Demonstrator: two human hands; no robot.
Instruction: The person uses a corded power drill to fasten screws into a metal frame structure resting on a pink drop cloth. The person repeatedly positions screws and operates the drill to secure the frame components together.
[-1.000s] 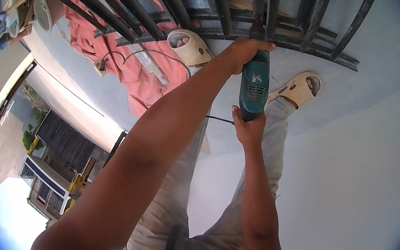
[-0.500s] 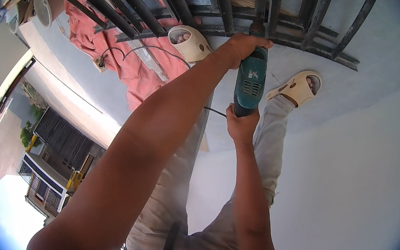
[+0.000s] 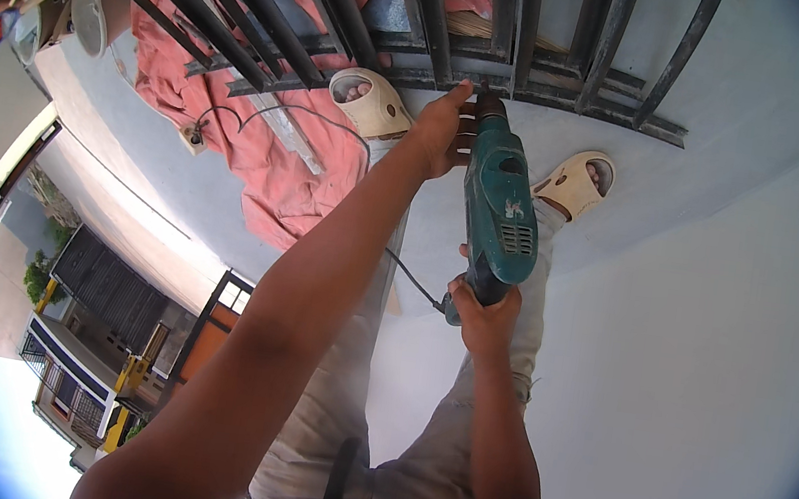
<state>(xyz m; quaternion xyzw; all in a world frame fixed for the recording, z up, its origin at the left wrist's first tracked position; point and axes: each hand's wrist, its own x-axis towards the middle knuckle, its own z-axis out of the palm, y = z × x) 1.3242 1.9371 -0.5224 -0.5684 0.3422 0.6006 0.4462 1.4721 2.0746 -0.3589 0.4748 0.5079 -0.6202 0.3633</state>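
Note:
My right hand point(image 3: 489, 320) is wrapped round the rear handle of a green corded power drill point(image 3: 502, 197). The drill points away from me, its dark chuck point(image 3: 490, 106) close to the bottom rail of a black metal grille point(image 3: 531, 90). Beside the front of the drill is my left hand point(image 3: 443, 134), fingers apart, with some fingertips partly hidden by the tool body. Whether those fingertips touch the drill I cannot tell. The bit's tip is hard to make out against the dark rail.
My feet in cream slip-on sandals point(image 3: 370, 104) stand close to the grille. A pink cloth point(image 3: 278, 178) covers the floor at left, with a metal strip and the drill's black cord point(image 3: 407, 271) over it. A plug socket point(image 3: 192, 137) and buckets point(image 3: 89, 15) sit farther left.
The drill has come back toward me from the grille, its rear swinging slightly right. My left hand has loosened from the drill's front and spread its fingers beside it.

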